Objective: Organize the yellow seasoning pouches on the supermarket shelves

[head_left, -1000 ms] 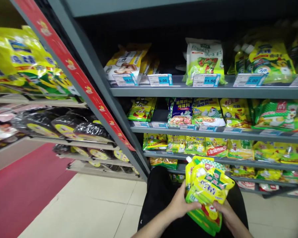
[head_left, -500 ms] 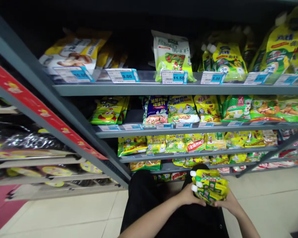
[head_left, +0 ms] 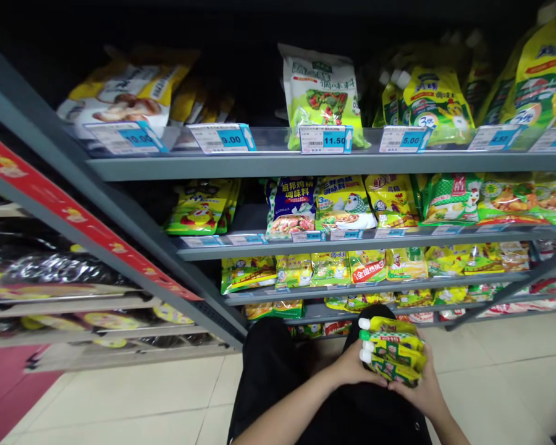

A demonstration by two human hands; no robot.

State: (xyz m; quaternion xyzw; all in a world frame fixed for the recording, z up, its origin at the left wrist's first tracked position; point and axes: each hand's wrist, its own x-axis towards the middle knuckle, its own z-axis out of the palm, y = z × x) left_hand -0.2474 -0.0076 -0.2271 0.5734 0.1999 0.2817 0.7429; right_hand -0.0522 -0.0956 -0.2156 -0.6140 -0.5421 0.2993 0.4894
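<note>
A stack of several yellow-and-green seasoning pouches (head_left: 393, 349) rests between my two hands, low over my lap. Their spout caps, mostly white with one green, point to the left. My left hand (head_left: 358, 366) grips the stack at its left and lower side, below the caps. On the right side, my right hand (head_left: 424, 383) wraps round the other end, its thumb along the lower edge. Both hands are closed on the pouches, and some fingers are hidden behind them.
Ahead stands a grey shelf rack (head_left: 306, 164) with several levels of seasoning bags. A white-green bag (head_left: 322, 99) stands on the upper level beside price tags. My knees (head_left: 269, 352) are close to the lowest shelves. Another rack (head_left: 65, 296) with dark packages is at left.
My hands have squared the pouches into a tighter, more even stack. My right hand has moved slightly left and up along it. The view has shifted slightly.
</note>
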